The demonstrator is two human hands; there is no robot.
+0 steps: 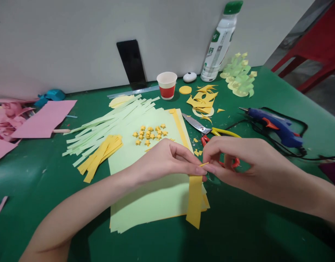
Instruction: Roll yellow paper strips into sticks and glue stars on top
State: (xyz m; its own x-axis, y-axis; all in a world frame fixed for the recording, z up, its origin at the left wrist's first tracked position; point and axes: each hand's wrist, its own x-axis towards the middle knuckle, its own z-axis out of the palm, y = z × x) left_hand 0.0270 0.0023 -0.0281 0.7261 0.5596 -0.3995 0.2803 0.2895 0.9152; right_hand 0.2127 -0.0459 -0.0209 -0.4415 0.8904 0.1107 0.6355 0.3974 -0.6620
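Between my fingers is a yellow paper strip (194,202), its long end hanging down over the edge of the pale green paper sheets (153,200). My left hand (170,158) pinches the strip near its top, thumb against fingers. At the strip's upper end my right hand (230,156) pinches a short folded tip with thumb and forefinger. Several small folded yellow paper stars (148,135) lie on the green sheets just beyond my left hand. A bundle of yellow strips (102,154) rests to their left. Scissors (200,127) with red and yellow handles lie partly behind my right hand.
Fringed pale green strips (113,125) spread at left, near pink paper (46,118). A paper cup (167,85), leaning phone (131,63), bottle (220,43) and paper plant (240,76) stand at the back. A blue glue gun (276,125) with its cord lies right, near yellow scraps (204,98).
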